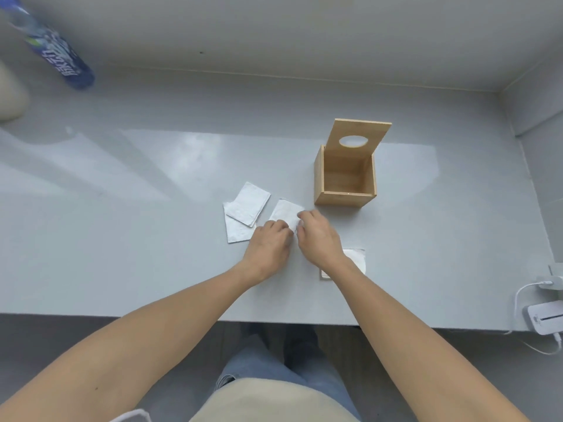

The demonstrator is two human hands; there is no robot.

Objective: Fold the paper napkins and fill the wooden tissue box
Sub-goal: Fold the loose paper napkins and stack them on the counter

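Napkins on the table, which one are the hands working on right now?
The napkin nearest the wooden box, with the left hand and right hand pinching its near edge. The two overlapping folded napkins lie untouched to its left.

Open table [122, 239] left and far; wooden box [345, 181] with raised lid [358, 141] blocking right, folded napkins [245, 213] lying left, bottle [58, 53] far left.

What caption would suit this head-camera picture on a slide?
Both hands, left hand and right hand, fold a paper napkin beside two folded napkins and the open, empty wooden tissue box.
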